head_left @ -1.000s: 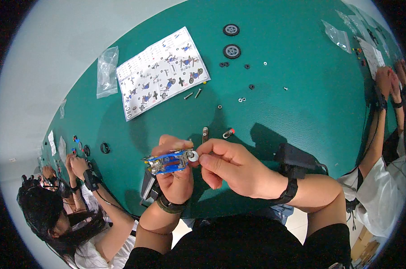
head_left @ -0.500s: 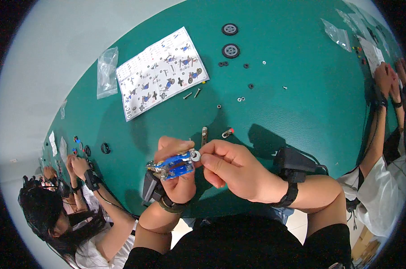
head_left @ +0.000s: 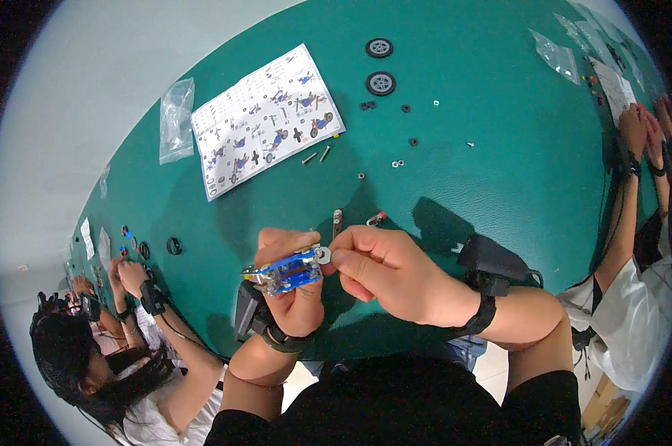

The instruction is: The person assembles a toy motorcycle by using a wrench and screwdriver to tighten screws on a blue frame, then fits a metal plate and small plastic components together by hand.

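Observation:
My left hand (head_left: pixel 295 308) is closed around a blue and silver model frame (head_left: pixel 295 272), made of blue plates with metal parts at both ends. At its right end sits a small whitish, rounded piece (head_left: pixel 323 255), and the thumb and forefinger of my right hand (head_left: pixel 395 276) pinch that piece's edge. Both hands are held together over the near side of the table. Just beyond my fingers lie a metal strip with holes (head_left: pixel 337 221) and a short part with a red end (head_left: pixel 378 219).
A printed instruction sheet (head_left: pixel 265 119) lies beside a clear plastic bag (head_left: pixel 177 123). Farther off are two wheels (head_left: pixel 380 83), with screws (head_left: pixel 325 154), nuts (head_left: pixel 397 163) and black rings (head_left: pixel 414 142) scattered nearer. Other people (head_left: pixel 135 279) work at the left and right of the green table (head_left: pixel 514 149).
The blue model frame has turned a little in my left hand, so its gap faces differently. My right hand has shifted slightly, still pinching at the whitish piece.

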### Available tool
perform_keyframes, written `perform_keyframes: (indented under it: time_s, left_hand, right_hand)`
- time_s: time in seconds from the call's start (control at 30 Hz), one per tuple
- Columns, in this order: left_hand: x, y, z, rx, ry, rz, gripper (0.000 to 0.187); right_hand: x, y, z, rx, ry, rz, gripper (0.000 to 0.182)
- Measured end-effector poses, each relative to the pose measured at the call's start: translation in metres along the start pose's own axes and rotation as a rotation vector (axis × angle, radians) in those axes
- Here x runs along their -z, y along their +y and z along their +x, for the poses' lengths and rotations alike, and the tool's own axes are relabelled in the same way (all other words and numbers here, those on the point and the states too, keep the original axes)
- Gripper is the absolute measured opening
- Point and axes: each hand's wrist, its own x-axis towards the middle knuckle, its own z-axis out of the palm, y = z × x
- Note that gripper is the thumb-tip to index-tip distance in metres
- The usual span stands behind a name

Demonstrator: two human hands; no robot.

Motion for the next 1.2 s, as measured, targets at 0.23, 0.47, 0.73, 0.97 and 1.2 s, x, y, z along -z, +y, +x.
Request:
perform_keyframes:
  time_s: [0.23,0.47,0.73,0.97,1.2]
  left_hand:
    - [-0.006,0.011,0.000,0.146,0.029,-0.163,0.031]
    - [-0.001,0.006,-0.005,0.244,-0.055,-0.331,0.031]
    - [-0.008,0.013,0.001,0.397,-0.112,-0.641,0.027]
    - [-0.009,0.014,0.000,0.554,-0.028,-0.752,0.021]
    - [-0.006,0.009,-0.002,0.704,-0.074,-0.944,0.026]
  right_hand:
    - [0.013,-0.017,0.006,-0.024,-0.099,-0.190,0.017]
    - [0.026,-0.025,0.009,-0.094,-0.194,-0.235,0.017]
    - [0.031,-0.038,0.010,-0.169,-0.230,-0.340,0.019]
    - [0.037,-0.035,0.011,-0.081,-0.161,-0.336,0.016]
    - [0.040,-0.046,0.012,-0.087,-0.217,-0.501,0.019]
